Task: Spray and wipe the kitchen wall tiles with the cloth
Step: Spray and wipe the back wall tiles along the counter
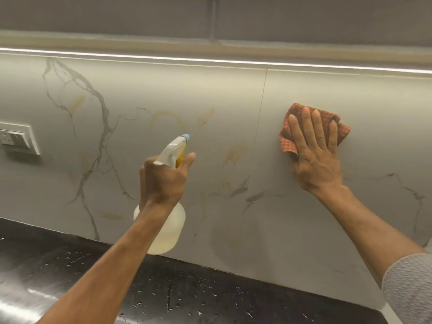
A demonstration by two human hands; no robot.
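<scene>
Socket: I see a white wall socket at the far left, set into the wall tiles, well apart from both hands.
Bench: the dark bench runs along the bottom of my view, shiny, with scattered water drops on it.
Wall tiles: pale grey with dark marble veins on the left part. Several faint yellowish stains sit across the middle, one just beyond the bottle's nozzle and others to its left and right. A thin vertical seam divides the left tile from the right one.
Light strip: a bright light strip runs along the top edge of the tiles, under the cupboard.
Left hand: my left hand is closed around the neck of the spray bottle, fingers wrapped tight, with the forefinger stretched forward beside the yellow trigger.
Spray bottle: clear, holding a pale yellowish liquid, held upright and slightly tilted in front of the left tile. Its white head with the blue nozzle points at the wall. I cannot tell whether the trigger is pressed.
Right hand: my right hand lies flat with fingers spread, pressing the cloth against the right tile, just past the seam.
Cloth: the orange checked cloth is crumpled under that palm, its edges showing to the left, above and to the right of the fingers.
Sleeve: a grey patterned sleeve shows at the lower right corner.
</scene>
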